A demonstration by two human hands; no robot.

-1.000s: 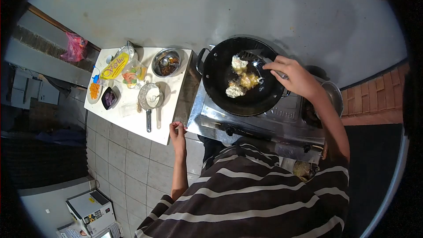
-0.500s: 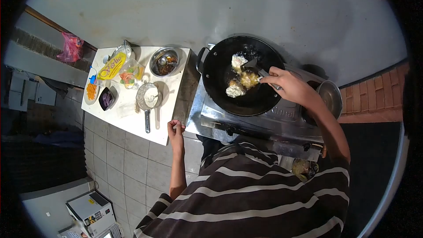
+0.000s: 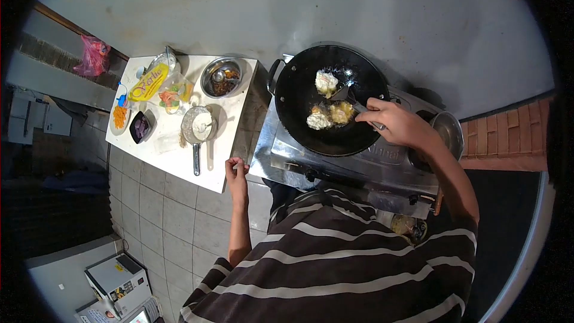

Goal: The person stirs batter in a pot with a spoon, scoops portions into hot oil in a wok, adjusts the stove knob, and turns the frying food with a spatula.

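My right hand (image 3: 397,122) grips the handle of a metal spatula (image 3: 357,104) over a black wok (image 3: 299,134). The spatula's blade is down in the wok among pieces of frying batter. One whitish piece (image 3: 326,83) lies on the far side of the blade. A second white piece (image 3: 318,119) touches a yellower, browned one (image 3: 341,112) on the near side. My left hand (image 3: 237,169) hovers beside the table's right edge, fingers curled in, with nothing visible in them.
The wok stands on a steel gas stove (image 3: 359,170). On the white table (image 3: 164,158) at left are a saucepan of white batter (image 3: 200,127), a steel bowl with a ladle (image 3: 222,78), a dark bowl (image 3: 140,127), a plate of orange pieces (image 3: 119,118) and a yellow packet (image 3: 149,83).
The spatula blade has shifted a little to the right and nearer me, away from the far white piece, which now sits apart from the others. My left hand stays nearly where it was.
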